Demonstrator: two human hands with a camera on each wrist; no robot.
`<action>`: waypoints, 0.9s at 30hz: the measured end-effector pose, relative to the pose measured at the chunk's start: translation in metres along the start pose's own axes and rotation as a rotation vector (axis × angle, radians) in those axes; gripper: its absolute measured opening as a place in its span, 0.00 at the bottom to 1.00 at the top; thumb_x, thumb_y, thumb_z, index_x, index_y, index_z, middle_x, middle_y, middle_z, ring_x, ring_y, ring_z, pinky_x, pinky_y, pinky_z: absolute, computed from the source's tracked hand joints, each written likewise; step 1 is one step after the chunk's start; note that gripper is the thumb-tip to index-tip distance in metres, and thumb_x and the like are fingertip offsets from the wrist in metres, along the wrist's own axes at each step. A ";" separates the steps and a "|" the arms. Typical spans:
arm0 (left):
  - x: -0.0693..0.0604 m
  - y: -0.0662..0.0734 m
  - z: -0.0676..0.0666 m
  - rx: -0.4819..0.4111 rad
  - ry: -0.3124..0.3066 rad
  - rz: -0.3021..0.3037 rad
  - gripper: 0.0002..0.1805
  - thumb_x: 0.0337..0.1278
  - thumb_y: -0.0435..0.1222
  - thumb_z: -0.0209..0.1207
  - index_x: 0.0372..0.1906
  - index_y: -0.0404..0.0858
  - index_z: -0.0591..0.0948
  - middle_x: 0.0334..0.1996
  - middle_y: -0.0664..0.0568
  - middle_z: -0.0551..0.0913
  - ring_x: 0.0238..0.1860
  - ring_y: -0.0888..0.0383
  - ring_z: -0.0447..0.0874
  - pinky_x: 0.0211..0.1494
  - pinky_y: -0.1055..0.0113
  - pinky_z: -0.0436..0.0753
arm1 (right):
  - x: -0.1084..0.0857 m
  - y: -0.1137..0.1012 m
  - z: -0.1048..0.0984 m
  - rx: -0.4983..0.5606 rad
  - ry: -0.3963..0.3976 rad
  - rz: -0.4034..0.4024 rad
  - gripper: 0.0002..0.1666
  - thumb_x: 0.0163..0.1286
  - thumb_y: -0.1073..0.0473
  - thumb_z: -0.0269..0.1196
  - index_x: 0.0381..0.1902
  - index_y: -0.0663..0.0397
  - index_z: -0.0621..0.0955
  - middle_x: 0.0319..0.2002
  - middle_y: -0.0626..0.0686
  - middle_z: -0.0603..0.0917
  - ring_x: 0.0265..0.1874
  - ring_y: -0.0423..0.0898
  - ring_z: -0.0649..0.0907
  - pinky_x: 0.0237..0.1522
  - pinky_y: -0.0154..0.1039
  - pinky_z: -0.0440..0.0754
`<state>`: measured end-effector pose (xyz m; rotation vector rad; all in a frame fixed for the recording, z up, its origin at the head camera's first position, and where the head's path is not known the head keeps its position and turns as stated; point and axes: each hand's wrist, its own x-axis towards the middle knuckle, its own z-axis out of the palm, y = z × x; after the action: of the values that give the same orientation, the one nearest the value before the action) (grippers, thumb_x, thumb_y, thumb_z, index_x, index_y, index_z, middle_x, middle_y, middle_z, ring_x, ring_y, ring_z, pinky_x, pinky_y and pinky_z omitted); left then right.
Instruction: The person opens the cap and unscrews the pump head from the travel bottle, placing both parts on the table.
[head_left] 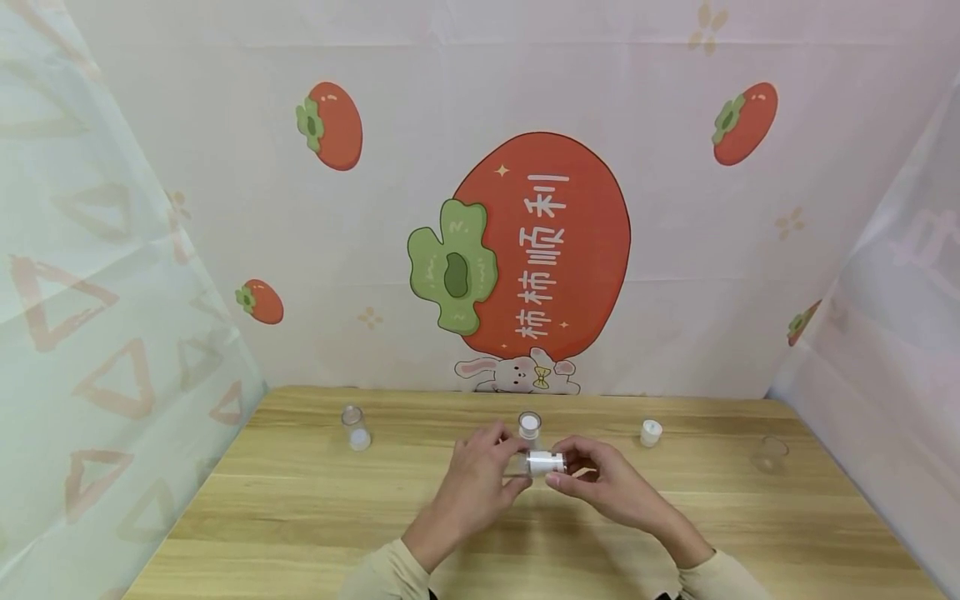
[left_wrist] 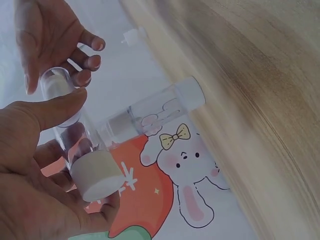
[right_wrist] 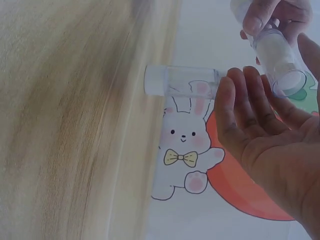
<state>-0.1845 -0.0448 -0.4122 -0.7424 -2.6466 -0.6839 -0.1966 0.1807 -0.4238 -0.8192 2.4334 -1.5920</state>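
My left hand grips a small clear plastic bottle that has a white base and a white inner part under its clear top. In the head view the bottle lies sideways, its white part toward my right hand. The right hand is beside the bottle's top end, fingers loosely bent around empty space in the right wrist view; whether a fingertip touches it is hard to tell. Just behind the hands a similar clear bottle stands upright on its white base.
On the wooden table, another clear bottle stands at the left. A small white cap-like piece is at the back right. Farther right sits a clear cup-shaped cover. A printed cloth hangs behind the table.
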 end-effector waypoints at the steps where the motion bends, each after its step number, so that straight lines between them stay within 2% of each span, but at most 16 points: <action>1: 0.000 0.001 0.000 0.015 0.003 0.005 0.21 0.50 0.41 0.77 0.50 0.44 0.87 0.43 0.56 0.79 0.47 0.56 0.78 0.46 0.58 0.73 | 0.000 0.000 0.000 0.006 0.001 0.002 0.14 0.71 0.56 0.68 0.49 0.57 0.82 0.40 0.52 0.84 0.40 0.46 0.83 0.39 0.38 0.84; 4: 0.000 0.001 0.001 0.039 0.010 0.015 0.21 0.48 0.41 0.78 0.49 0.44 0.87 0.42 0.56 0.79 0.47 0.56 0.78 0.44 0.59 0.71 | 0.001 0.000 0.001 0.013 0.007 0.004 0.13 0.71 0.56 0.67 0.48 0.57 0.82 0.39 0.52 0.84 0.39 0.45 0.83 0.38 0.38 0.84; 8: 0.000 0.000 0.001 0.025 0.003 0.017 0.21 0.49 0.42 0.77 0.50 0.44 0.87 0.42 0.56 0.79 0.46 0.57 0.78 0.45 0.57 0.73 | 0.002 -0.001 0.002 0.021 0.012 0.008 0.12 0.71 0.57 0.67 0.48 0.58 0.82 0.38 0.53 0.84 0.37 0.45 0.83 0.37 0.38 0.85; 13: 0.001 -0.005 -0.003 -0.005 -0.055 0.022 0.23 0.51 0.44 0.76 0.53 0.44 0.86 0.41 0.58 0.80 0.45 0.60 0.78 0.50 0.55 0.78 | 0.001 -0.002 0.001 0.032 0.011 0.016 0.13 0.72 0.58 0.67 0.47 0.61 0.82 0.36 0.54 0.84 0.35 0.45 0.83 0.37 0.39 0.86; 18: 0.001 -0.008 -0.008 -0.063 -0.144 -0.003 0.22 0.53 0.44 0.75 0.53 0.44 0.86 0.38 0.58 0.82 0.39 0.63 0.78 0.43 0.64 0.79 | 0.000 -0.001 0.001 0.036 0.013 0.027 0.13 0.71 0.58 0.67 0.47 0.62 0.83 0.36 0.54 0.84 0.34 0.44 0.83 0.36 0.40 0.86; 21: 0.001 -0.008 -0.010 -0.098 -0.184 -0.026 0.22 0.54 0.44 0.74 0.54 0.44 0.86 0.38 0.58 0.84 0.38 0.62 0.80 0.40 0.66 0.78 | -0.001 -0.001 0.001 0.036 0.011 0.030 0.13 0.71 0.58 0.67 0.48 0.62 0.83 0.36 0.54 0.84 0.34 0.44 0.83 0.35 0.40 0.86; 27: 0.002 -0.007 -0.010 -0.057 -0.191 0.004 0.22 0.55 0.44 0.73 0.55 0.43 0.86 0.39 0.58 0.87 0.39 0.63 0.81 0.43 0.64 0.80 | 0.000 -0.002 0.000 0.059 -0.010 0.057 0.16 0.71 0.59 0.67 0.50 0.64 0.81 0.37 0.56 0.84 0.34 0.48 0.84 0.35 0.41 0.87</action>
<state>-0.1890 -0.0544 -0.4057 -0.8689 -2.8059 -0.7236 -0.1955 0.1802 -0.4218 -0.7397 2.3680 -1.6267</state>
